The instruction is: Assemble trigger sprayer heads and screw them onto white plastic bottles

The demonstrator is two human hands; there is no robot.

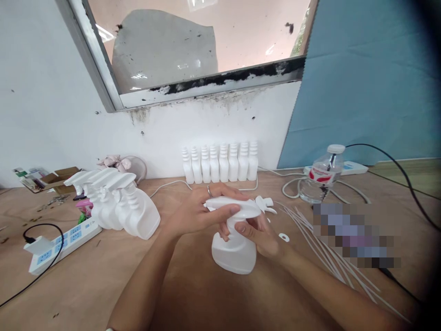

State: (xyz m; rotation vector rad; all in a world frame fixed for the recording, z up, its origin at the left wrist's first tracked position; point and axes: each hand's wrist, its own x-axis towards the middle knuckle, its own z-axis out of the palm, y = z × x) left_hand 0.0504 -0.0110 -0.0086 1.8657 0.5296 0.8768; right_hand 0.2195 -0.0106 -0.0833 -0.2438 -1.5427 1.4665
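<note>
A white spray bottle (234,255) stands upright on the brown table in front of me, with its spray head (237,207) on top. My left hand (203,209) is wrapped over the spray head from the left, thumb along its side. From the right, my right hand (260,232) grips the bottle's neck just below the head, thumb in front. The trigger side is partly hidden by my fingers. Just behind my right hand lies a loose white trigger part (265,203). A small white ring washer (284,237) rests to the right.
Several white bottles without heads (223,163) line the wall. Assembled spray bottles (119,202) stand at left near a power strip (65,246). Thin white tubes (320,248), a water bottle (322,177) and a blurred item (356,236) are at right.
</note>
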